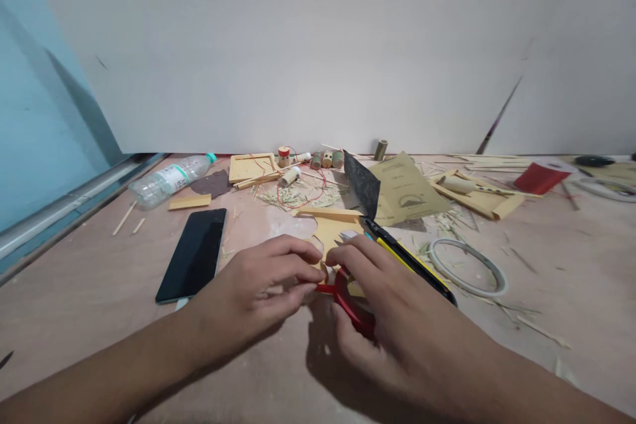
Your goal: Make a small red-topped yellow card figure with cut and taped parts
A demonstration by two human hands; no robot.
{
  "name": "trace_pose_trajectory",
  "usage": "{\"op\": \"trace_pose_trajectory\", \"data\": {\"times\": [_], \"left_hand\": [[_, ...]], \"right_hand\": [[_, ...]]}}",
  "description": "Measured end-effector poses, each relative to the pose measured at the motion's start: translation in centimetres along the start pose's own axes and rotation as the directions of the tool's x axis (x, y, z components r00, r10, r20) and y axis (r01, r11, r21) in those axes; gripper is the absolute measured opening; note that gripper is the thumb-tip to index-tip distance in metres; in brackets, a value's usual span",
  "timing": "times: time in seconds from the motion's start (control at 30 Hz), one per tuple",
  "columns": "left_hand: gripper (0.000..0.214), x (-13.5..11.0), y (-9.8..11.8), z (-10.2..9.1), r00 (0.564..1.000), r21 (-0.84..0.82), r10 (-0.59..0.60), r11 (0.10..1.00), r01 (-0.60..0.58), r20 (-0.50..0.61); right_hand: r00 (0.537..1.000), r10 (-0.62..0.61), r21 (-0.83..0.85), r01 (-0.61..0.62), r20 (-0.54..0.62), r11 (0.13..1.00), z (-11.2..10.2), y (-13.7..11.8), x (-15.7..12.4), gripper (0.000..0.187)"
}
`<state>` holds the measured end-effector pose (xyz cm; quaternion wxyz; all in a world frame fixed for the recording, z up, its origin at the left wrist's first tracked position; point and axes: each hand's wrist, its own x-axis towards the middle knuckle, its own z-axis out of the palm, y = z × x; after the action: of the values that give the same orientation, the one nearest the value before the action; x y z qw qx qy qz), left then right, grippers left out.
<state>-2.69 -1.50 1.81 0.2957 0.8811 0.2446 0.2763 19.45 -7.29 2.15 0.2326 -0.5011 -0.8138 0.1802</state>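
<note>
My left hand (258,285) and my right hand (392,318) meet at the middle of the table, fingers pinched together over a small piece at the near edge of a pale yellow cut-out sheet (332,225). Under my right palm lies a red-handled tool (350,301), probably scissors. A yellow and black utility knife (407,258) lies along the back of my right hand, touching or close to its fingers. What exactly the fingertips pinch is hidden.
A black phone (193,253) lies to the left, a plastic water bottle (171,179) beyond it. Sandpaper sheets (402,189), small bamboo cylinders (325,159), red thread, wood strips and shavings crowd the back. A white tape ring (467,266) sits to the right, a red piece (539,177) farther back.
</note>
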Motion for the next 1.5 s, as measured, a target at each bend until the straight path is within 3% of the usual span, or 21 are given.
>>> {"op": "trace_pose_trajectory", "data": {"times": [0.23,0.43,0.77,0.97,1.17,1.3,1.5], "left_hand": [[0.019,-0.2,0.0,0.2,1.000,0.039,0.016,0.999,-0.016,0.015],[0.013,0.1,-0.2,0.7,0.999,-0.036,-0.033,0.999,0.032,-0.027],[0.014,-0.3,-0.6,1.0,0.995,-0.036,-0.066,0.997,0.063,-0.074],[0.014,0.0,-0.6,1.0,0.997,-0.008,-0.060,0.998,0.060,-0.057],[0.014,-0.3,-0.6,1.0,0.995,-0.009,-0.075,0.997,0.075,-0.072],[0.013,-0.4,-0.6,1.0,0.994,-0.008,-0.081,0.997,0.081,-0.073],[0.013,-0.3,-0.5,1.0,0.996,-0.011,-0.077,0.997,0.077,-0.040]], "right_hand": [[0.998,0.021,0.004,-0.021,0.060,1.000,-0.8,0.2,0.0,0.004],[0.997,0.007,-0.005,-0.007,0.073,1.000,-0.8,0.2,-0.1,0.004],[0.999,0.028,-0.141,-0.031,-0.022,0.990,-0.8,1.6,-1.2,0.012],[1.000,0.013,-0.166,-0.011,0.008,0.986,-1.8,3.2,-1.8,0.020],[0.995,0.024,-0.256,-0.047,-0.092,0.966,-2.0,4.0,-2.3,0.025],[0.996,-0.045,-0.245,0.025,-0.077,0.969,-2.2,3.8,-2.9,0.010],[0.989,-0.136,-0.241,0.119,-0.057,0.963,-3.2,3.3,-2.2,0.007]]}}
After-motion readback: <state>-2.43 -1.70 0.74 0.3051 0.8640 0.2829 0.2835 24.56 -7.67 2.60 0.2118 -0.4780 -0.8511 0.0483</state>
